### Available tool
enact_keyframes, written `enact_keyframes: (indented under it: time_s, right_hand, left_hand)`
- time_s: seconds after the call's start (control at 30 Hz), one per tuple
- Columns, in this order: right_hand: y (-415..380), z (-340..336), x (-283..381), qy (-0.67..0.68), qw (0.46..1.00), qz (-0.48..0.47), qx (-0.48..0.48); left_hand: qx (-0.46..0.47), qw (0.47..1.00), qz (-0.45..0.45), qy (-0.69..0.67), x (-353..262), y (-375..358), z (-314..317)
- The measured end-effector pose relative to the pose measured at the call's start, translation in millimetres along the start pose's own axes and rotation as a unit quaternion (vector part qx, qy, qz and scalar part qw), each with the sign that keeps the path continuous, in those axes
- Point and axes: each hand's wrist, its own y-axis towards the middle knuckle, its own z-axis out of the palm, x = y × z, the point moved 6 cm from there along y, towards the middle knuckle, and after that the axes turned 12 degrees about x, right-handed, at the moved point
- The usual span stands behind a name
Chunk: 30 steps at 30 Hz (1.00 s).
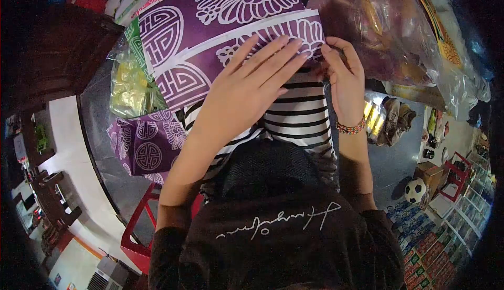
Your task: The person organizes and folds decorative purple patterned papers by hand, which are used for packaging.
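A purple sheet (210,31) with white flower and round lattice motifs lies across my lap. A folded-over flap (184,74) with a white edge strip runs across it. My left hand (257,74) rests flat on the flap, its fingers stretched towards the upper right. At the sheet's right edge my right hand (344,69) is closed, thumb and fingers pinching the corner of the fold. Striped trousers (296,101) show beneath the sheet.
A clear plastic bag (375,32) bulges beside my right hand. More purple patterned material (147,145) hangs at the left, under a plastic packet with yellow contents (128,87). A red stool frame (137,232), stacked cartons (425,258) and a football (415,190) stand around me.
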Motion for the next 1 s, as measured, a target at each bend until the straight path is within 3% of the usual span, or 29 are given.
enact_keyframes:
  time_s: [0.17,0.27,0.4,0.5,0.57,0.7,0.87,1.0]
  right_hand:
    - [2,-11,-8,-0.021,0.999,-0.009,-0.04]
    - [7,-15,-19,0.038,0.996,-0.052,-0.063]
    - [7,-2,-20,0.071,0.996,0.012,-0.054]
    - [9,-6,-28,0.015,0.999,0.034,0.005]
    - [14,-11,-23,0.026,0.998,-0.041,-0.029]
    - [19,-21,-28,0.091,0.995,-0.023,-0.042]
    - [14,-4,-21,0.004,0.999,0.031,-0.035]
    - [27,-16,-20,0.075,0.996,-0.039,-0.011]
  left_hand:
    - [0.031,0.999,0.036,0.024,17,17,28]
    - [0.027,0.999,0.035,0.017,16,19,30]
    - [0.011,1.0,0.022,0.001,17,26,33]
    - [0.007,1.0,0.014,-0.006,16,27,32]
    - [0.011,1.0,0.013,-0.026,16,27,32]
    - [0.029,0.999,0.0,-0.029,17,19,34]
    - [-0.007,1.0,-0.018,-0.006,17,22,34]
    - [0.002,1.0,-0.012,-0.015,15,22,29]
